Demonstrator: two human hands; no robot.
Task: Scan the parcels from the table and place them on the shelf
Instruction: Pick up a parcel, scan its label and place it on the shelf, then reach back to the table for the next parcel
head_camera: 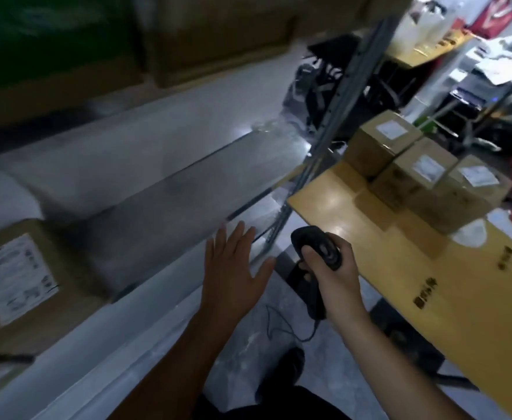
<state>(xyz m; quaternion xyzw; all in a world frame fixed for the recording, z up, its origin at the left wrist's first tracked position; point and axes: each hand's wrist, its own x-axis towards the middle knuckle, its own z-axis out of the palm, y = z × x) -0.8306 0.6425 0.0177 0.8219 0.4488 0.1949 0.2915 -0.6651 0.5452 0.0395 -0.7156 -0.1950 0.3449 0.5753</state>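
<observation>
- Three brown labelled cardboard parcels (421, 174) sit on the yellow desk (333, 207) at two o'clock from both grips;
- right grip (330, 268), nearer, holds the black handheld scanner (310, 239); left grip (233, 268) spread wide, empty.

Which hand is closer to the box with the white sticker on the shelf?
Left. The left hand is open, to the right of the box; the right hand is farther right, holding the scanner beside the table.

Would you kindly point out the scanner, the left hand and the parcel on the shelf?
scanner (305, 237), head view, on its black head.
left hand (233, 274), head view, back of the hand.
parcel (21, 283), head view, on its white label.
</observation>
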